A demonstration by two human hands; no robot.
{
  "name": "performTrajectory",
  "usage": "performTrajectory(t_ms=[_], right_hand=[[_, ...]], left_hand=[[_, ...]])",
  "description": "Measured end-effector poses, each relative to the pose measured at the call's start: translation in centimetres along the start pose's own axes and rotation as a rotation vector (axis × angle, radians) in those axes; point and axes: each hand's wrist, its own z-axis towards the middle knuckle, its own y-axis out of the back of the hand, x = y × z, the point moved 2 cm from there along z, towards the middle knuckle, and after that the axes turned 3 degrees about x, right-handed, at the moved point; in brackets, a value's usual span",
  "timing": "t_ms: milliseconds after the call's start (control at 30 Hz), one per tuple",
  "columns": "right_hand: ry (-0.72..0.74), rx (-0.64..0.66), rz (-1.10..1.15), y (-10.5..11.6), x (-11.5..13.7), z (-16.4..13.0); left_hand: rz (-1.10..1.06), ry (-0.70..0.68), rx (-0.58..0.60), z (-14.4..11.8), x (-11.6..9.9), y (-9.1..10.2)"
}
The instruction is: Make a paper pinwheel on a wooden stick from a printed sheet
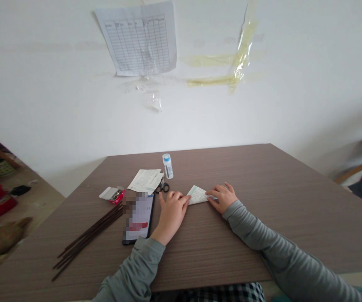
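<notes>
A printed piece of paper (197, 194), folded into a triangle, lies on the brown table in front of me. My left hand (174, 212) has its fingertips closed on the paper's left corner. On the opposite corner, the fingers of my right hand (222, 197) grip the paper's edge, partly covering it. Left of my left hand lies a phone (140, 220) with its screen lit and partly blurred out. Scissors (162, 187) with dark handles rest just beyond that hand, their blades partly hidden by printed paper sheets (145, 180).
A white tube with a blue band (168, 166) stands near the table's back. An opened red and white box (116, 196) holds small metal pieces. Several thin dark sticks (86, 241) lie at the left of the table (294, 218). Behind is a wall with a taped chart (137, 40).
</notes>
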Motion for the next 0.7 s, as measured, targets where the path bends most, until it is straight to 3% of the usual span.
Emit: performTrajectory(t_ms=[700], right_hand=[[-0.046,0.029,0.003,0.33,0.61,-0.15]], left_hand=[[0.021,0.006,0.014,-0.07,-0.32,0.41]])
